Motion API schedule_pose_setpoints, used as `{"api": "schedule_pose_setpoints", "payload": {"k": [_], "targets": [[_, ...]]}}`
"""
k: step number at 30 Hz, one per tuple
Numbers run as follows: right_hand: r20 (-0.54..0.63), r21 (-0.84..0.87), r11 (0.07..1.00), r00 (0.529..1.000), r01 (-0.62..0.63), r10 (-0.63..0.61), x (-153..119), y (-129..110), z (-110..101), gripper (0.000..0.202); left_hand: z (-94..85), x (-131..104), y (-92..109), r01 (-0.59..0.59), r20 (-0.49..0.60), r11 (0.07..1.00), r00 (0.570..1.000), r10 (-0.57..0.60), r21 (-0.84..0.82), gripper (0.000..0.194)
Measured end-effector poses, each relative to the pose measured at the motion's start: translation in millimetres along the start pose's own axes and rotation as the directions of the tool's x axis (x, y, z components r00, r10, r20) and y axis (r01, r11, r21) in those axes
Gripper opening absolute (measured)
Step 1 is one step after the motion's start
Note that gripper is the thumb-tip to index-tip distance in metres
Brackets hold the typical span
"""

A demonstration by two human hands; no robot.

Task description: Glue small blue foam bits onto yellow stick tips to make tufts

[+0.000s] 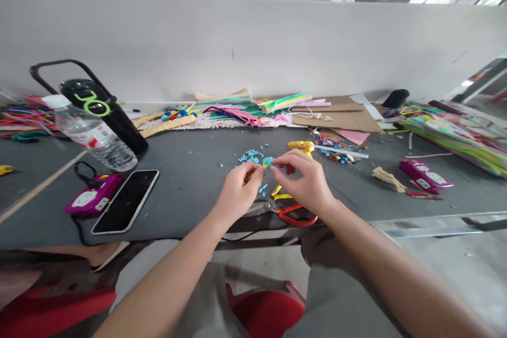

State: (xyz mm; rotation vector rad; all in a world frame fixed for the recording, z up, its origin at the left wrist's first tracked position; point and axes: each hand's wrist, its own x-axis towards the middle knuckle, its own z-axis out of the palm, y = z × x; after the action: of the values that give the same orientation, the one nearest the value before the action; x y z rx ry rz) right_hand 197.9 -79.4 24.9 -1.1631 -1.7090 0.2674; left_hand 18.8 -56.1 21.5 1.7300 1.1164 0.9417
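Note:
Above the dark tabletop, my left hand (240, 190) pinches a thin yellow stem (250, 175) between thumb and forefinger. At the stem's tip is a fluffy light-blue cluster (268, 160). My right hand (304, 177) has its thumb and forefinger closed at the right side of this cluster, its other fingers curled. Small light-blue pieces (250, 155) lie scattered just behind the hands. Scissors with red handles (297, 216) rest below them near the table edge, beside short yellow strips (277, 193). A yellow glue gun (300, 146) lies behind my right hand, partly hidden by it.
At left stand a clear water bottle (99, 140) and a black flask (119, 124), near a phone (125, 202) and a purple power box (95, 195). Another purple box (423, 175) sits at right. Craft stems (285, 101) and cardboard (336, 115) line the back. A red stool (267, 311) is below.

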Motion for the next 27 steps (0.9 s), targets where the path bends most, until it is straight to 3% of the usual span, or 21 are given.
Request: {"api": "schedule_pose_setpoints", "payload": {"k": [3,5,7,9,13,17,23,25,27], "targets": [[0.003,0.260,0.944,0.978,-0.204,0.211,4,5,-8,0.015,-2.6,2,1,0.013,-0.020,1.000,1.000,-0.013,-0.008,0.032],[0.106,0.467,0.821,0.943,-0.328,0.317,7,12,-13,0.022,-5.5,3,1,0.017,-0.034,1.000,0.999,-0.018,-0.015,0.033],[0.206,0.580,0.715,0.919,-0.390,0.335,10,20,-17,0.031,-9.3,5,2,0.020,-0.045,1.000,0.999,-0.021,-0.021,0.033],[0.225,0.595,0.691,0.910,-0.411,0.347,11,27,-19,0.035,-13.3,7,3,0.030,-0.049,0.999,0.998,-0.032,-0.039,0.034],[0.206,0.475,0.749,0.886,-0.462,0.416,12,33,-16,0.031,-19.8,10,5,0.056,-0.045,0.994,0.997,-0.061,-0.097,0.034],[0.287,0.297,0.812,0.858,-0.502,0.426,12,40,-6,0.030,-23.3,11,4,0.048,-0.031,0.983,0.998,-0.054,-0.174,0.031],[0.333,-0.044,0.946,0.888,-0.321,0.317,10,60,-2,0.031,-27.0,13,1,0.039,-0.006,0.953,0.999,-0.043,-0.302,0.028],[0.382,-0.078,0.952,0.873,-0.297,0.303,10,63,-8,0.041,-27.7,14,-1,0.036,-0.014,0.945,0.999,-0.042,-0.324,0.029],[0.409,-0.118,0.933,0.839,-0.341,0.359,11,63,-18,0.034,-28.3,16,-2,0.043,-0.029,0.932,0.998,-0.058,-0.359,0.029]]}}
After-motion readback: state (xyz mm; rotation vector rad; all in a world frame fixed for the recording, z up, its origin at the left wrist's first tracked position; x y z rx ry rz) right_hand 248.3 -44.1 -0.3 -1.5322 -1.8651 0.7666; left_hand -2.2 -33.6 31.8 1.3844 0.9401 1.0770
